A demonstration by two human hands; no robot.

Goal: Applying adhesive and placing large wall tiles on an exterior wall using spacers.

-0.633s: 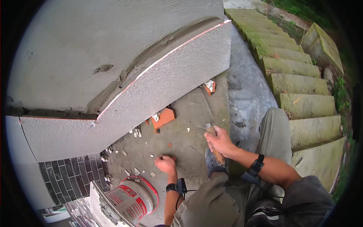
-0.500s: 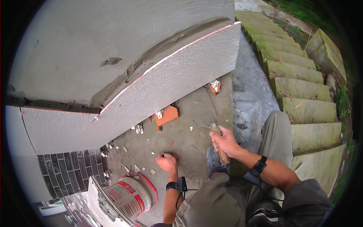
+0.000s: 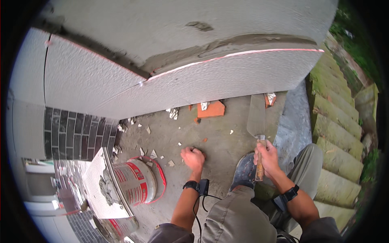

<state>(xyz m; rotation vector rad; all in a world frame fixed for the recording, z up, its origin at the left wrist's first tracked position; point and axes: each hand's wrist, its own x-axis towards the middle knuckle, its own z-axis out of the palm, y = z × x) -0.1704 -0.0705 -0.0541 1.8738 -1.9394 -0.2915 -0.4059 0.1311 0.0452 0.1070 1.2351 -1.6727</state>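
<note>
Trowel [image 3: 257, 117] juts forward from the right hand [image 3: 267, 158].

The trowel [image 3: 257, 128] had a long, broad grey blade [image 3: 257, 113], straight-sided and tapering toward a pale ferrule [image 3: 261, 137], and a worn brown wooden handle [image 3: 259, 172]. Gripped by that handle on the person's right, it pointed forward, its blade's flat face turned upward.

Grey plastered wall [image 3: 259, 18] stands above conc. floor [image 3: 221, 148]; dark brick-pattern tiling [image 3: 77, 131] at L; mossy steps [image 3: 338, 131] at R, w/ greenery [image 3: 354, 30] beyond.
</note>
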